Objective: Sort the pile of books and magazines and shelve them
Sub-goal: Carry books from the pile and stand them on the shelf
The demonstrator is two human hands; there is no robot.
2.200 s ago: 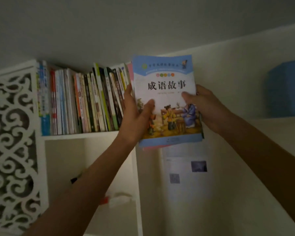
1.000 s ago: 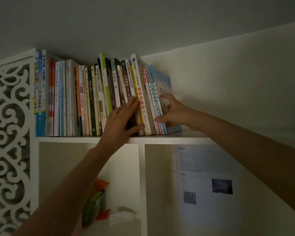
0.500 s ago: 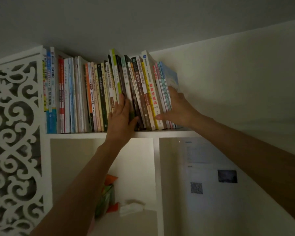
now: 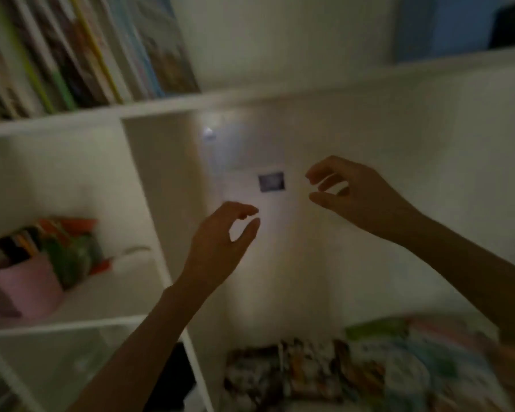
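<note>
A row of upright, leaning books (image 4: 81,52) stands on the top shelf board (image 4: 250,98) at upper left; the rightmost is the light blue storybook (image 4: 164,49). Both hands hang in the air below that shelf, in front of the white wall. My left hand (image 4: 220,242) has loosely curled fingers and holds nothing. My right hand (image 4: 354,197) is likewise relaxed and empty. A blurred pile of colourful books and magazines (image 4: 369,370) lies at the bottom right. The whole view is motion-blurred and dim.
A white shelf unit has a vertical divider (image 4: 155,221). Its left compartment holds a pink box (image 4: 21,289) and green-orange packets (image 4: 69,251). A paper sheet with a dark square (image 4: 271,181) hangs on the wall. A blue object (image 4: 446,25) sits at top right.
Both hands have let go of the shelved books and dropped below the top shelf. The view has tilted down, bringing the pile at the bottom into sight.
</note>
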